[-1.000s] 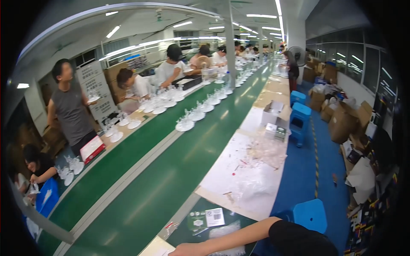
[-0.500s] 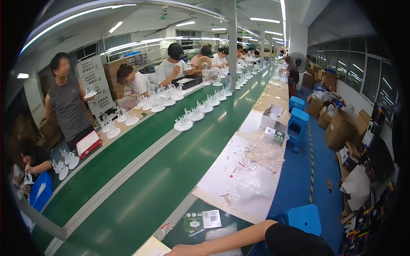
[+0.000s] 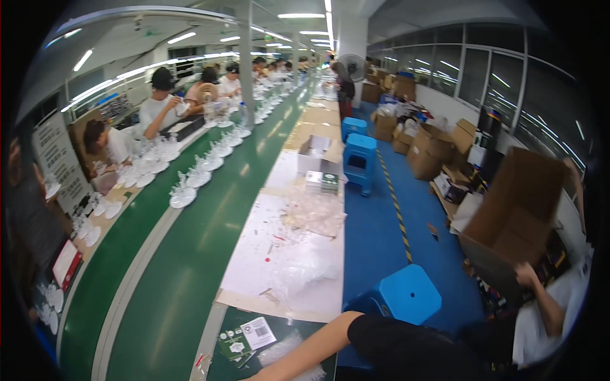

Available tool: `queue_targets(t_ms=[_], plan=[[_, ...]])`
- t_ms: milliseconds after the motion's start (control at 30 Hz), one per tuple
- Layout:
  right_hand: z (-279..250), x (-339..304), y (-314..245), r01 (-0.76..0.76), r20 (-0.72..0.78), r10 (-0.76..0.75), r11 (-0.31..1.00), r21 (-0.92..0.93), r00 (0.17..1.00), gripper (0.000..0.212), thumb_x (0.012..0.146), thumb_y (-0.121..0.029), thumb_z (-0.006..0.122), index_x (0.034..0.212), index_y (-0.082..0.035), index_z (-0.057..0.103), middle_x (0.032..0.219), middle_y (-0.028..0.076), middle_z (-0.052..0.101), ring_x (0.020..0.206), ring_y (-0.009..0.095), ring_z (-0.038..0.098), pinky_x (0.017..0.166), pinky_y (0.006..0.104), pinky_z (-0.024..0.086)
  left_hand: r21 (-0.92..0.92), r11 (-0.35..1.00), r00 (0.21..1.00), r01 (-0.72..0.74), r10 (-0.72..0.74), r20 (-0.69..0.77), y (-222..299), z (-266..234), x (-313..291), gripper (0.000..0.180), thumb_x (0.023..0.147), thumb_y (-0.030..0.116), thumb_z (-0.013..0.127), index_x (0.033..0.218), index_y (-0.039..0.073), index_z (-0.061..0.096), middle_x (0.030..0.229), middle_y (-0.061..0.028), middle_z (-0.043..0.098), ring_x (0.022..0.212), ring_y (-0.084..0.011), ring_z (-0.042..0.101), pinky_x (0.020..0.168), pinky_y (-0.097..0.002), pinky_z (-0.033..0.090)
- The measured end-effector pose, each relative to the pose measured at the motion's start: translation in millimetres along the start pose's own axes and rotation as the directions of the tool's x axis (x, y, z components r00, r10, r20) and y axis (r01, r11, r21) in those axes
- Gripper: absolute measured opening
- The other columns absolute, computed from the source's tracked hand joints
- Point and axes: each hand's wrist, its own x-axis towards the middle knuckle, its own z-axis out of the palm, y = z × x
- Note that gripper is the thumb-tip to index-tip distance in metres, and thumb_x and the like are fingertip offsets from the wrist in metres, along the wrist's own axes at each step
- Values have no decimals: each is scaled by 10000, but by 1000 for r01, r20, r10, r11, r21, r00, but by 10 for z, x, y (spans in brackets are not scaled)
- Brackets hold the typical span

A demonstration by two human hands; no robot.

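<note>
Hands stayed out of the head view: only a bare forearm (image 3: 298, 355) in a black sleeve (image 3: 406, 346) reached in from the lower right toward the bottom edge, and whether its fingers were spread or pressed together could not be told, since the frame cut them off. Nothing showed of the other arm.

Nearest the forearm lay a dark mat (image 3: 222, 362) at the near end of the workbench (image 3: 286, 254), carrying a small green packet (image 3: 234, 343) with a white label (image 3: 258, 331) and a piece of clear plastic wrap (image 3: 279, 352) just beside the arm. Farther along the bench, crumpled clear bags (image 3: 311, 216) lay on white sheeting, then a small stack of boxes (image 3: 321, 182) and an open white carton (image 3: 312, 154).

A green conveyor belt (image 3: 190, 254) ran down the left of the bench, with white dishes (image 3: 182, 197) lined along its far side, where seated workers (image 3: 159, 105) handled them. A blue plastic stool (image 3: 406, 295) stood on the blue floor (image 3: 381, 216) right behind the sleeve, two more (image 3: 359, 159) farther up the aisle. At the right another person (image 3: 546, 311) gripped a large cardboard box (image 3: 518, 216), with more cartons (image 3: 432, 149) stacked below the windows.
</note>
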Motion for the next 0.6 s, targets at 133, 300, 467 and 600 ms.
queue_targets(t_ms=[133,300,467,600], plan=[[10,73,-51,22,0,-22,999,26,1000,236,795,-251,663,740,-43,566,672,142,591,610,326,577,532,404,433,141,-335,-305,-932,931,199,-423,-161,612,162,921,94,554,883,-39,639,753,-57,619,708,-126,547,653,-259,460],[-15,75,-147,10,8,-11,997,76,1000,243,797,-251,657,726,-37,565,667,150,588,603,325,577,528,402,432,135,-312,-287,-940,941,178,-681,-239,817,146,919,88,549,900,-29,634,757,-59,616,688,-126,541,622,-255,447],[-62,-34,-179,5,-25,-3,996,87,1000,243,795,-249,658,730,-35,565,666,153,586,603,334,572,529,407,430,67,546,548,-835,836,24,-265,-29,190,151,925,98,547,905,-24,635,750,-61,615,681,-127,540,614,-251,442],[-88,-27,-150,4,-15,-3,1000,25,1000,206,795,-215,653,754,-32,567,659,144,584,586,306,570,524,387,432,-64,995,990,-74,66,-124,31,85,-32,156,932,114,545,928,-18,628,755,-58,603,670,-116,523,600,-243,429]])
